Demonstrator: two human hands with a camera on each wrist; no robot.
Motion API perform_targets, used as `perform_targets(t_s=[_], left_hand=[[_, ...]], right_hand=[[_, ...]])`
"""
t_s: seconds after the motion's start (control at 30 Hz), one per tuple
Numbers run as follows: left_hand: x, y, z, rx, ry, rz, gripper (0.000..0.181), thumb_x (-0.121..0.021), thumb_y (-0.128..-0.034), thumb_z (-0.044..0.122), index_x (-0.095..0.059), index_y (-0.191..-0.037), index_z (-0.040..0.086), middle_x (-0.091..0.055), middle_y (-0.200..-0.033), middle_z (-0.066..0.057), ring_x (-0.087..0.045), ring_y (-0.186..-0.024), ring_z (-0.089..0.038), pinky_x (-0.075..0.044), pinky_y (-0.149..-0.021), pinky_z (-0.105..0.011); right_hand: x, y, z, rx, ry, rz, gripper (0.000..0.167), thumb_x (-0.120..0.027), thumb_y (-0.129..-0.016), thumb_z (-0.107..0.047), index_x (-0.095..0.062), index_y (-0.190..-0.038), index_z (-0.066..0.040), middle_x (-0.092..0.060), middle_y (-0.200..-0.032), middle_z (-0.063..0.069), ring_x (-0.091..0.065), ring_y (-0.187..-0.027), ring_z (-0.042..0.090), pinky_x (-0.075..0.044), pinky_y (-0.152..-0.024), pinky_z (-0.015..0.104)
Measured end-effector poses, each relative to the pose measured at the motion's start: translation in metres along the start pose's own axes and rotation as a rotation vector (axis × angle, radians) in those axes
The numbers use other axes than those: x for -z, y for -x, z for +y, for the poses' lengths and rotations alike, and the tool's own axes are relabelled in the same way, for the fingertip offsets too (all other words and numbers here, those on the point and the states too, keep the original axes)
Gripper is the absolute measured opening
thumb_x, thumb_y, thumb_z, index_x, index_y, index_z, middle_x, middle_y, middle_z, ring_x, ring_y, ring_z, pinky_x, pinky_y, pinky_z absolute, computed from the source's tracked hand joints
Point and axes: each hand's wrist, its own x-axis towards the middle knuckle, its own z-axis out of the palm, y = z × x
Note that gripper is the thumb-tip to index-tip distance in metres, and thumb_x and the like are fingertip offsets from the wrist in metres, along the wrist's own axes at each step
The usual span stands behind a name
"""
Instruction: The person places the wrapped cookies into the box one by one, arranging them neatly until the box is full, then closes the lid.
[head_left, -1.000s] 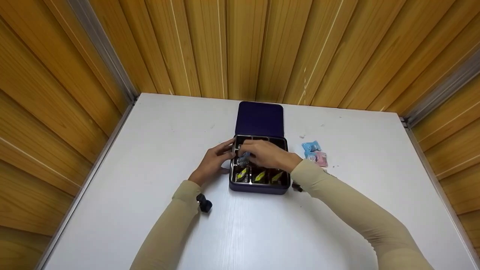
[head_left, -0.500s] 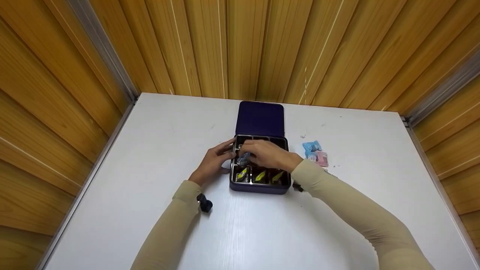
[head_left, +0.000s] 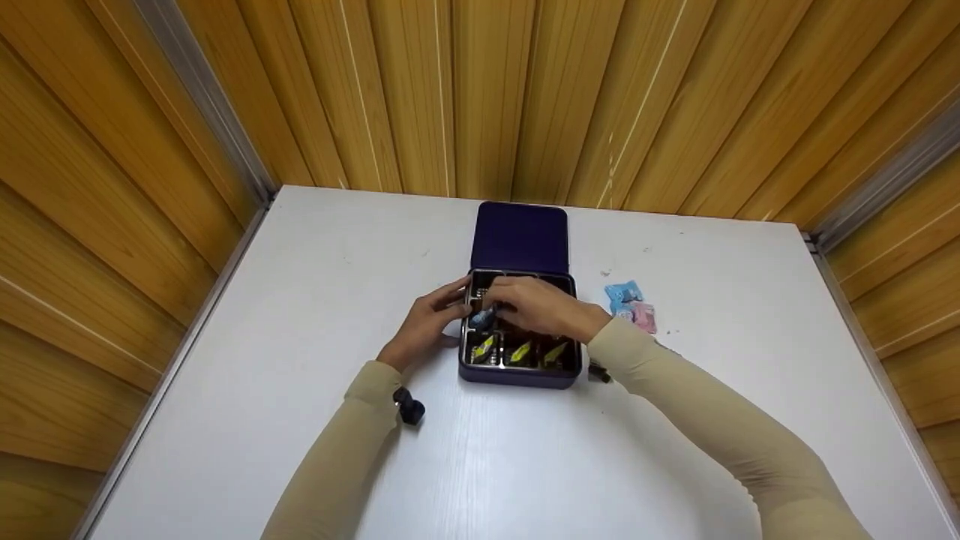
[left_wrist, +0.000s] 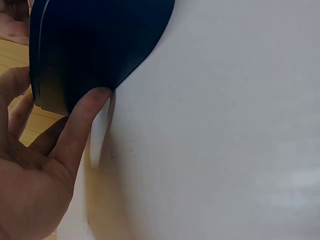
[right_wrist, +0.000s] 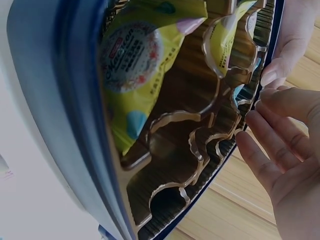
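Note:
My right hand (head_left: pixel 536 306) reaches over a navy tin (head_left: pixel 517 379) with curled fingers. It pinches the end of a blue-wrapped candy (head_left: pixel 482 320) in the left compartment of the middle row; in the right wrist view only bits of blue wrapper show beside the fingertips (right_wrist: pixel 265 95). My left hand (head_left: pixel 424 326) holds the tin's left side, with the thumb by the rim and the other fingers along the wall. Yellow-wrapped candies (head_left: pixel 519 352) sit singly in the front-row compartments. My right hand hides much of the middle and back rows.
The tin's lid (head_left: pixel 520 236) lies folded back behind it. To the right on the white table (head_left: pixel 360 255) are blue candies (head_left: pixel 624 292) and a pink candy (head_left: pixel 643 318). Wood-patterned panels (head_left: pixel 480 97) stand behind the table and at both sides.
My right hand has shifted slightly right and back, and more of the blue candy shows, a little further left. My left hand and the tin have stayed in place.

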Motion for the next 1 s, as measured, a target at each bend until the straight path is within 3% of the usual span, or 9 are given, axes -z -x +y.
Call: perform_targets(t_s=[0.53, 1.0], left_hand=[[-0.001, 0.001, 0.002, -0.002, -0.012, 0.002, 0.058, -0.067, -0.1048, 0.014, -0.053, -0.159, 0.027, -0.054, -0.155, -0.014, -0.057, -0.135, -0.035, -0.064, -0.08, -0.054], [-0.001, 0.001, 0.0, 0.007, -0.018, 0.008, 0.058, -0.068, -0.1046, 0.014, -0.054, -0.159, 0.028, -0.054, -0.156, -0.014, -0.057, -0.135, -0.035, -0.064, -0.083, -0.055]], right_hand=[[0.014, 0.014, 0.007, 0.018, -0.02, 0.065, 0.027, -0.075, -0.097, 0.004, -0.076, -0.122, -0.006, -0.071, -0.121, 0.008, -0.068, -0.117, 0.027, -0.057, -0.101, 0.044], [0.025, 0.028, 0.018, -0.044, -0.047, 0.047, 0.027, -0.077, -0.1, -0.009, -0.074, -0.126, -0.005, -0.07, -0.123, 0.012, -0.068, -0.117, 0.033, -0.057, -0.1, 0.046]])
